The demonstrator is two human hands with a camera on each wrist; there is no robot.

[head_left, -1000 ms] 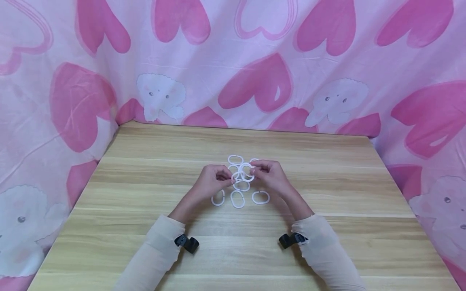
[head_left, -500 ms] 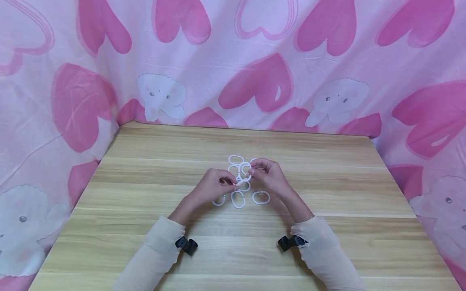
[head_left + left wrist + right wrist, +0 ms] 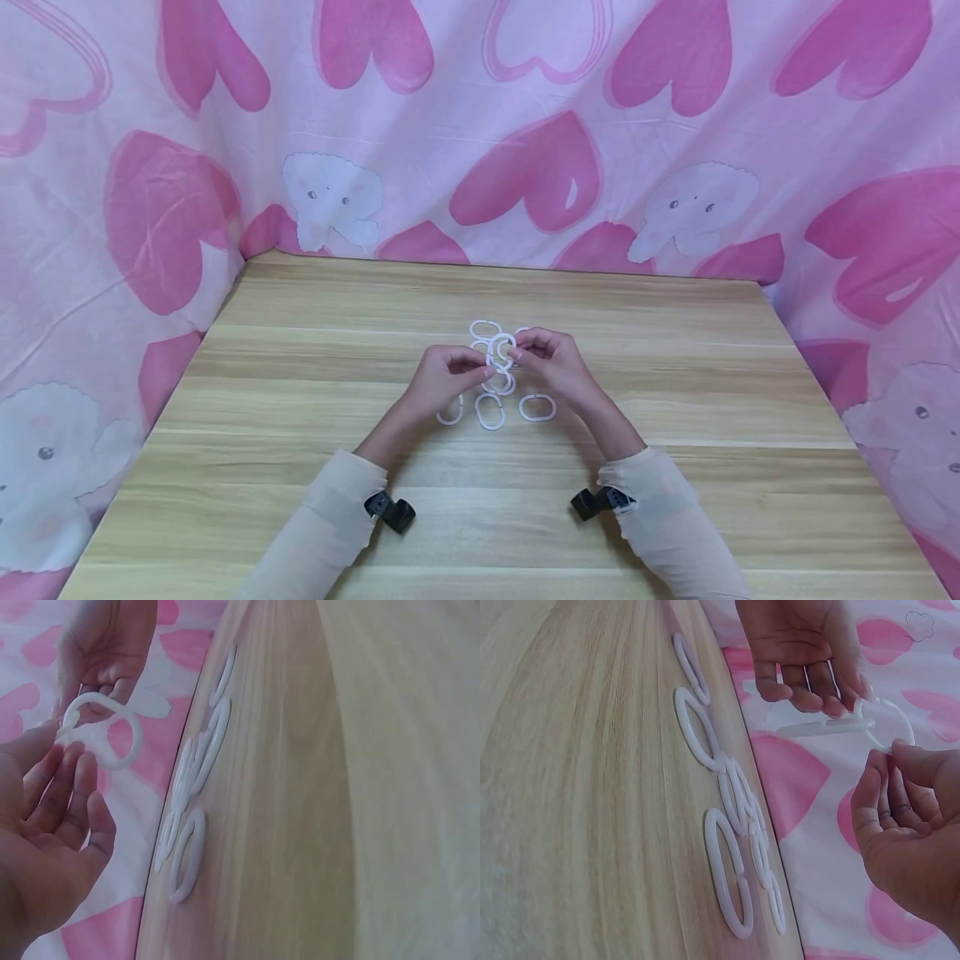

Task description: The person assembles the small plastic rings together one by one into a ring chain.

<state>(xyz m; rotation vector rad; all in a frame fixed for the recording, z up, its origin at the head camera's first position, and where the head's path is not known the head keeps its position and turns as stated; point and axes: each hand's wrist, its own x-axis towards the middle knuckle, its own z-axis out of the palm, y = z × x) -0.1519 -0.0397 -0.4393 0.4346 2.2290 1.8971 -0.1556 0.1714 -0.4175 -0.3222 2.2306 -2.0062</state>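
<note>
In the head view my left hand (image 3: 450, 377) and right hand (image 3: 553, 357) meet over several white oval plastic rings, each with a small gap where this shows. The left hand pinches one ring between thumb and fingers. My right hand grips another ring (image 3: 910, 727) by its edge. In the right wrist view, a second ring (image 3: 810, 729) appears nearly edge-on and crosses the first. Whether the two are linked is unclear. The left wrist view also shows a held ring (image 3: 137, 739) between the fingertips of both hands, above the table.
Loose white rings lie on the wooden table (image 3: 675, 375) beneath and around the hands. Some overlap; one ring (image 3: 537, 420) lies apart at the front right. A pink heart-patterned cloth (image 3: 420, 183) hangs behind the table. Each wrist carries a small black camera (image 3: 393, 510).
My left hand has shifted slightly right, and its ring has turned from facing the head camera to nearly edge-on. The right hand's ring has moved slightly left.
</note>
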